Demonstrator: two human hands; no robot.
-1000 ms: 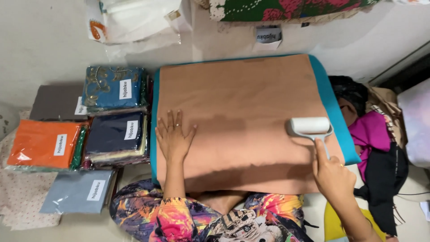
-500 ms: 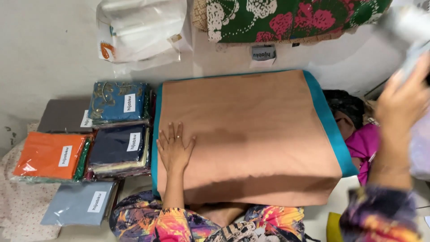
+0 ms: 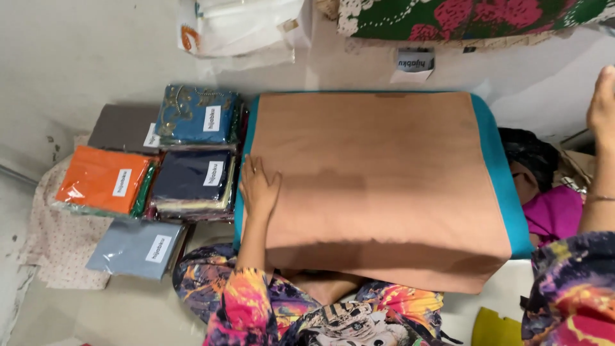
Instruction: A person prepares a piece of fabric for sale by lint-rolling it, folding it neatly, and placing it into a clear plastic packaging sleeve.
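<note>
Left hand point(image 3: 258, 189) lies flat, palm down, fingers spread slightly apart, on the left margin of a tan-brown folded cloth point(image 3: 378, 186). The hand grips nothing. The fingertips point away from the body, just inside the cloth's left edge.

The cloth covers a teal pad point(image 3: 503, 186), which shows only as a narrow strip down the left side and a wider band along the right. The cloth's near edge hangs over the person's lap; its far edge runs straight, close to the wall side.

Right hand point(image 3: 602, 106) is raised at the frame's right edge, well apart from the cloth and only partly in view. Whether its fingers are apart or closed cannot be told.

Left of the pad, packaged fabrics sit tight against its edge: a blue patterned pack point(image 3: 195, 115), a navy pack point(image 3: 192, 182), an orange pack point(image 3: 102, 179), a dark grey pack point(image 3: 122, 128) and a pale grey-blue pack point(image 3: 138, 247). Little open floor remains on that side.

On the right lie a pink garment point(image 3: 557, 211) and dark cloth point(image 3: 528, 154). A white plastic bag point(image 3: 243, 25) and a green floral fabric point(image 3: 467, 16) lie beyond the far edge.
</note>
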